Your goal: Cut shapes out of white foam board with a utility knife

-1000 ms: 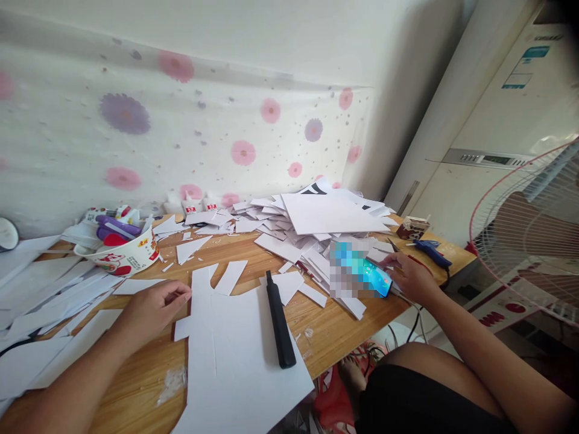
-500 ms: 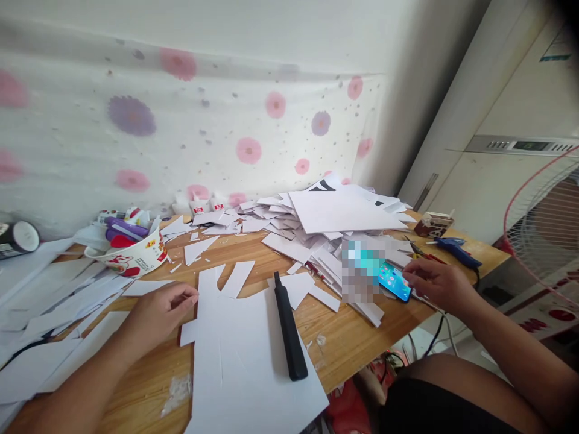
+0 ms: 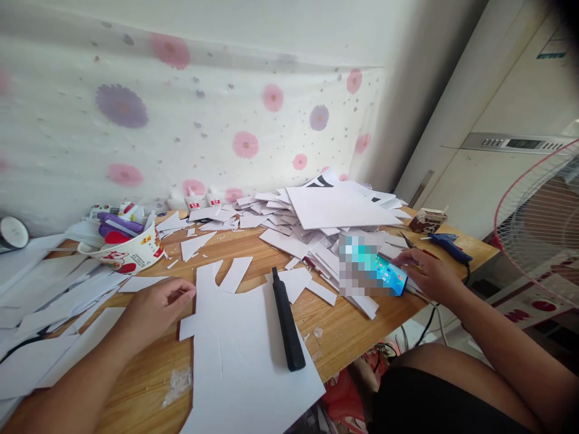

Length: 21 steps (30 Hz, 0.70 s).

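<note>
My left hand (image 3: 156,310) rests on the table by the left edge of a large white foam board sheet (image 3: 235,349), its fingers loosely curled together and nothing visible in them. Lying across that sheet is a black stick-like tool (image 3: 288,322) with a narrower tip. My right hand (image 3: 427,274) is at the right side of a phone (image 3: 392,275) with a lit blue screen, fingers bent and apart; whether a fingertip touches the phone I cannot tell. Part of the phone is blurred out. A curved white offcut (image 3: 235,274) lies at the sheet's far edge.
A heap of white board pieces (image 3: 335,208) fills the back. A paper bucket (image 3: 131,256) holds purple and red items. A blue glue gun (image 3: 447,247) and small brown carton (image 3: 427,220) lie at right. A fan (image 3: 538,211) stands beyond the table edge.
The view has shifted slightly. My right hand has moved a little up along the phone's edge. My left hand stays by the sheet, and the black tool lies as before.
</note>
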Tool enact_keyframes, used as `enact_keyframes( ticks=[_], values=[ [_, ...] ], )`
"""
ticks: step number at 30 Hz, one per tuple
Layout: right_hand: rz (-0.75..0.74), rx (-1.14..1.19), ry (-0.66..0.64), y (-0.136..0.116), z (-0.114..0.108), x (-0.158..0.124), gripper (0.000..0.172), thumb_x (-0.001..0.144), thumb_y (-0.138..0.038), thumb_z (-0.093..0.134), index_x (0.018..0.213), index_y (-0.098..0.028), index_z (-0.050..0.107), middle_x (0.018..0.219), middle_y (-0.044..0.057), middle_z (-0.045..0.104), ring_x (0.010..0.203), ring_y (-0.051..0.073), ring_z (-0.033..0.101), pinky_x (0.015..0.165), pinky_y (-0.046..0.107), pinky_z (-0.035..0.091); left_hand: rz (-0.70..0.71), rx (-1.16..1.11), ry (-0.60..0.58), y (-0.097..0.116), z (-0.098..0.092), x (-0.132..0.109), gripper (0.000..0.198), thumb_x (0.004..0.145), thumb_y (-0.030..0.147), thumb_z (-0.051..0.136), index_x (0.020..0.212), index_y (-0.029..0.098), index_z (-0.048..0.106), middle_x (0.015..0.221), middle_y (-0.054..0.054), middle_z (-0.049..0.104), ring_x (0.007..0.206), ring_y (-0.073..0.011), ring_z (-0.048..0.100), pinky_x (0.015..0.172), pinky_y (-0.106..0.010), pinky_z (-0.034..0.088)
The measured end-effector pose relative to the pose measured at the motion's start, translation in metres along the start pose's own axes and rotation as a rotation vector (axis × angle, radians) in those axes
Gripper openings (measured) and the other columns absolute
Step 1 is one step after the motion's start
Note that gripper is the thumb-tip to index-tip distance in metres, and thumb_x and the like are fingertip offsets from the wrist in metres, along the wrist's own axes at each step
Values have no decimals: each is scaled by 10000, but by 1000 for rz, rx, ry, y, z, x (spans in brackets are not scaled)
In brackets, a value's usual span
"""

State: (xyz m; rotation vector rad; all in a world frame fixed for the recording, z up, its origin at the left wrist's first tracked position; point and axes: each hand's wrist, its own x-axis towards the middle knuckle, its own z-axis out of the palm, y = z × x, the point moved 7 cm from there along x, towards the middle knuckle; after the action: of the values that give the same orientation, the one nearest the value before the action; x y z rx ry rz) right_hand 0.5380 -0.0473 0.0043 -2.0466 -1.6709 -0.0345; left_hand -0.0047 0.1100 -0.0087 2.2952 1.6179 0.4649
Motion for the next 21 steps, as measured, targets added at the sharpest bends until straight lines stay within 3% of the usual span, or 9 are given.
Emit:
enact_keyframes(
  ticks=[5,10,16,21],
  values=[
    [-27,-22,-31,1,4,0,190,764,-276,511,906,-219,623,980,78,747,908,270,691,772,382,517,-7,-2,9,3,-4,0,328,790,519,448,809,268,658,856,14,733,777,-234,628,689,-293,428],
    [-68,-20,-8,-4,-3,-6,170,837,-244,481,932,-222,621,1005,86,740,926,258,685,794,355,494,10,3,9,6,-4,-1,326,800,502,442,826,258,657,871,11,729,785,-229,628,694,-289,427],
    [-90,-12,-28,-7,-2,-5,148,817,-207,507,906,-231,623,963,92,750,903,268,694,757,350,487,17,-6,16,8,-5,-3,329,804,504,445,819,249,653,868,4,724,781,-226,627,694,-290,428],
    [17,101,122,-18,-20,-6,135,839,-306,521,914,-226,599,957,120,742,923,288,678,832,408,500,21,-11,24,10,-6,-2,304,812,477,443,824,253,648,872,11,726,803,-222,627,709,-285,431]
  ],
)
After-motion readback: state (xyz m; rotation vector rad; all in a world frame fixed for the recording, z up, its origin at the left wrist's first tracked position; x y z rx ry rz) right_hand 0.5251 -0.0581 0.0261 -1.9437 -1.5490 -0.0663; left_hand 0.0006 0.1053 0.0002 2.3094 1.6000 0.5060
